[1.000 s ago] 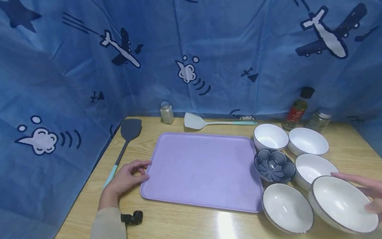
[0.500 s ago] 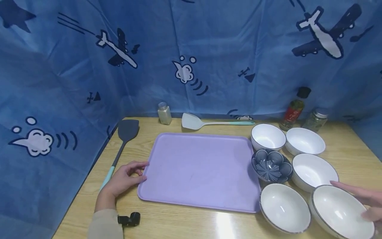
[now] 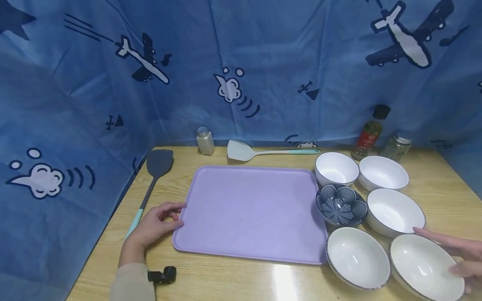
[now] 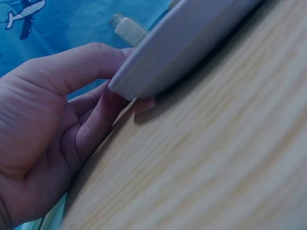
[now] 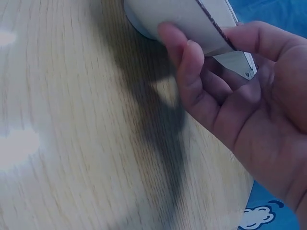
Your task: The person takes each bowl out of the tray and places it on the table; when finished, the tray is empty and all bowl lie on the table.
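My left hand is at the left edge of a lilac tray lying flat. In the left wrist view, thumb and fingers pinch the tray's rim, thumb above and fingertips tucked below. At far right, my right hand grips the side of a cream bowl with a dark rim. The right wrist view shows the thumb over the rim and curled fingers against the outer wall of the bowl. Beside it sits another cream bowl, at the tray's near right corner.
Two white bowls stand at the back right, with a third white bowl and a blue patterned bowl nearer. Behind are a sauce bottle and glass jar. A pale spatula, shaker jar and dark spatula border the tray.
My right hand has brought the cream bowl down and a little toward me, beside the other cream bowl. The left hand keeps its hold on the tray; the head view has shifted slightly.
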`<state>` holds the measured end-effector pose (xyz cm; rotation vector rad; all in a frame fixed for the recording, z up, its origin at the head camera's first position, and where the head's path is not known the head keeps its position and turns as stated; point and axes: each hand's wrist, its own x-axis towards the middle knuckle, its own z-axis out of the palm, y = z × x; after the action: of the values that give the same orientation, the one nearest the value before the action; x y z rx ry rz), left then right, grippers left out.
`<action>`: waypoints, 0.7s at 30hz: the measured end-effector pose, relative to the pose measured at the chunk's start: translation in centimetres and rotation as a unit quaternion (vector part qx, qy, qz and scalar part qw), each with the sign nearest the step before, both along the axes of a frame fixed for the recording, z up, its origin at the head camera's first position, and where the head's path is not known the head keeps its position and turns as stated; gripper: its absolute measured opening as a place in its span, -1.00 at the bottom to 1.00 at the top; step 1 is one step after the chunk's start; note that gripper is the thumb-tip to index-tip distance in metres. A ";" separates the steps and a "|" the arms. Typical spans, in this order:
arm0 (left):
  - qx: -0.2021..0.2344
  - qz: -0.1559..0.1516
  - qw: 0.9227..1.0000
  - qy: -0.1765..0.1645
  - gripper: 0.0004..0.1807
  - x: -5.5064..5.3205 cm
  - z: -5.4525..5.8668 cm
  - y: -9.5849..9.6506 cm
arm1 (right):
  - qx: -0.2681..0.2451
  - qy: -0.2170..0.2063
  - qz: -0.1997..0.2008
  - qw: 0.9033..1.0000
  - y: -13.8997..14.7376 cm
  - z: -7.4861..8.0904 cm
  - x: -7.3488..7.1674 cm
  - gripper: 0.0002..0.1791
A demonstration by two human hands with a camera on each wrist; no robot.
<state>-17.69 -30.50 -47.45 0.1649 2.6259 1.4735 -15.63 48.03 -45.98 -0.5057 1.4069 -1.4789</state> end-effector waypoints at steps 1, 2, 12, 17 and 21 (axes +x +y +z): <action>0.001 0.000 1.000 -0.001 -0.45 0.0 0.0 0.0 | -0.004 -0.002 -0.002 1.000 0.0 -0.1 0.0 -0.05; 0.001 -0.001 1.000 -0.001 -0.44 0.1 0.1 0.0 | -0.005 -0.009 -0.005 1.000 0.0 -0.1 0.1 -0.04; 0.000 -0.003 1.000 0.002 -0.44 0.0 0.1 0.1 | 0.015 0.028 -0.070 0.997 1.1 -1.3 1.0 -0.04; -0.001 -0.001 1.000 -0.005 -0.44 -0.2 0.1 0.2 | 0.002 0.074 -0.078 0.994 1.7 -1.8 1.5 0.00; -0.002 -0.004 1.000 -0.014 -0.43 -0.2 0.3 0.2 | 0.037 0.182 -0.105 0.977 1.6 -2.4 2.4 0.03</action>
<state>-17.91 -30.28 -47.19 0.1534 2.6032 1.4563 -13.27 49.63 -48.35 -0.6191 1.8432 -1.5474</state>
